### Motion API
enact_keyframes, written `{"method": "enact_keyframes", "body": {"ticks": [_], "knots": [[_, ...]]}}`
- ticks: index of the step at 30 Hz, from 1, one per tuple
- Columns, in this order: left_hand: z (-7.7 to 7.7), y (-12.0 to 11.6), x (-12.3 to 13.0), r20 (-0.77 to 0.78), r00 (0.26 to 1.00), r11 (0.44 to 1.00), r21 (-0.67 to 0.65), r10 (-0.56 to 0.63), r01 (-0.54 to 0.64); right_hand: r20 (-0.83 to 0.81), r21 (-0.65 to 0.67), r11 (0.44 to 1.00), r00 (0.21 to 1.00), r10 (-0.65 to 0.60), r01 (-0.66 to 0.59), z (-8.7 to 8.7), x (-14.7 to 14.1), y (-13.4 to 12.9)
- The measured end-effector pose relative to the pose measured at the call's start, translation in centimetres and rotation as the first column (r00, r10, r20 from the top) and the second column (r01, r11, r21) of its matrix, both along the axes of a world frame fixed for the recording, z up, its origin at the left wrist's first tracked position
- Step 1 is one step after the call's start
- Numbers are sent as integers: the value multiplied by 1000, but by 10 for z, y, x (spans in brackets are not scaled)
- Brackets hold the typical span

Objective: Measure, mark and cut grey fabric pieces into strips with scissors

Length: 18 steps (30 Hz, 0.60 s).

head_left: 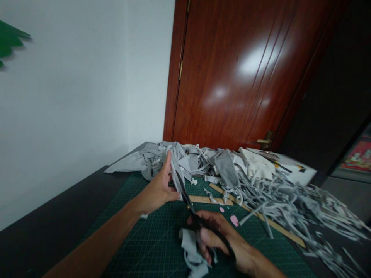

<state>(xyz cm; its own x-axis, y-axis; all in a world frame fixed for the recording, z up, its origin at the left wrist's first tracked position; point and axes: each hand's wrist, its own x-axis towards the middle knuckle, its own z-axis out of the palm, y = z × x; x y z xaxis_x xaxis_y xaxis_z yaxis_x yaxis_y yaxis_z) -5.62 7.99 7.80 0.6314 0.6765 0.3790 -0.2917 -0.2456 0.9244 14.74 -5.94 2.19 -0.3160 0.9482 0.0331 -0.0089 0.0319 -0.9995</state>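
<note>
My left hand [159, 185] is closed on a piece of grey fabric [177, 175], its thumb pointing up along the cloth. My right hand [220, 233] grips a pair of black-handled scissors [188, 200], the blades pointing up and away against the fabric's right edge. Whether the blades are parted is hard to make out. Below my right hand hangs or lies a curled grey fabric scrap [189, 243], partly hidden by the fingers and slightly blurred. Beneath both hands spreads a green gridded cutting mat [156, 239].
Crumpled grey cloth [150, 158] is heaped at the mat's far edge. Many thin fabric strips [290, 204] tangle on the right. A long wooden ruler [285, 231] and a shorter one [199, 199] lie on the mat near pink pieces [234, 221]. A brown door [226, 77] stands behind.
</note>
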Motion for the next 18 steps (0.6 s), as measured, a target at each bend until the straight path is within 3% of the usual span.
{"method": "enact_keyframes", "body": {"ticks": [12, 18], "knots": [[-4, 2, -2, -18, 997, 997, 34, -72, 73, -82, 42, 998, 995, 55, -52, -1, -1, 0], [-2, -2, -2, 1, 992, 992, 27, -123, 123, -126, -17, 995, 988, 92, -95, 2, 3, -3]]}}
